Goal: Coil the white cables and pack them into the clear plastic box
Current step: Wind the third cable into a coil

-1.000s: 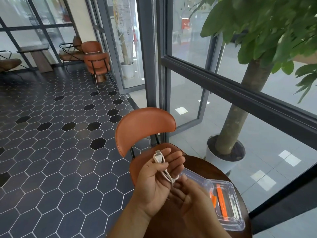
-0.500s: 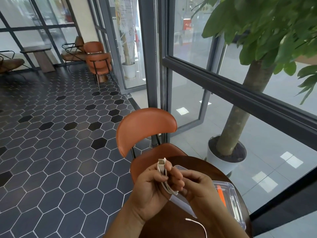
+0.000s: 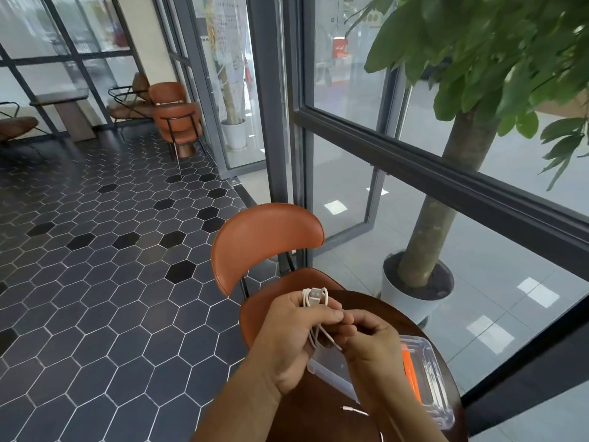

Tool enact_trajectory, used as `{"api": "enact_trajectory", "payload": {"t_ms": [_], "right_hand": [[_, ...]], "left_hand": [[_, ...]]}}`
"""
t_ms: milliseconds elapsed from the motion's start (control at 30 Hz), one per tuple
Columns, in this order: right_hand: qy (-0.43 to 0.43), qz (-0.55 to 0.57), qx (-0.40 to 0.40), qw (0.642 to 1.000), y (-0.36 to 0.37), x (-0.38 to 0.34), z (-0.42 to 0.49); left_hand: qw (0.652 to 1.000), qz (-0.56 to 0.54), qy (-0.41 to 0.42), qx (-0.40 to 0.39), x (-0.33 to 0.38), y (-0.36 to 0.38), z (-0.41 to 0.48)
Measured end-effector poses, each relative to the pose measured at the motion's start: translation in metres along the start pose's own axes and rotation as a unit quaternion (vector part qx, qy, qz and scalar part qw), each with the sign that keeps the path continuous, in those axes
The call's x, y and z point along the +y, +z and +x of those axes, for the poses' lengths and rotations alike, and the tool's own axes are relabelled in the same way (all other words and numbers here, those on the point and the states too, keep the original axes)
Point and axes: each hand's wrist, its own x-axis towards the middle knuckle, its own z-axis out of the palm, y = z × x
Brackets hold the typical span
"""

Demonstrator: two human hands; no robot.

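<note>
My left hand (image 3: 291, 342) grips a partly coiled white cable (image 3: 315, 298), with its USB plug and loops sticking out above my fingers. My right hand (image 3: 366, 339) pinches the strands of the same cable just below the left thumb. A loose end of white cable (image 3: 353, 410) trails on the dark round table (image 3: 366, 301) under my right forearm. The clear plastic box (image 3: 427, 378) lies on the table beneath and right of my hands, with something orange inside; my hands hide its left part.
An orange-brown chair (image 3: 267, 237) stands just past the table. A potted tree (image 3: 417, 282) in a white pot stands to the right by the glass wall. Hexagon-tiled floor spreads to the left, with more chairs far back.
Another loop now sits beside the USB plug above my left fingers. My right hand has moved in closer to the left thumb, and the free tail has grown shorter.
</note>
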Motion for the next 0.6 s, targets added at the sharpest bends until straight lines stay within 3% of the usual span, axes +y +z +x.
{"api": "enact_trajectory", "payload": {"t_ms": [167,433,600], "right_hand": [[-0.013,0.013,-0.009,1.0,-0.002,-0.003,0.002],[-0.036,0.054,-0.025,0.998,-0.007,-0.012,0.008],[-0.076,-0.037,-0.007,0.996,-0.016,-0.026,0.01]], "left_hand": [[0.998,0.043,0.043,0.035,0.0,0.01,-0.005],[0.994,0.086,0.062,-0.033,0.004,0.005,-0.003],[0.991,0.121,0.047,-0.033,0.005,-0.013,0.0]]}}
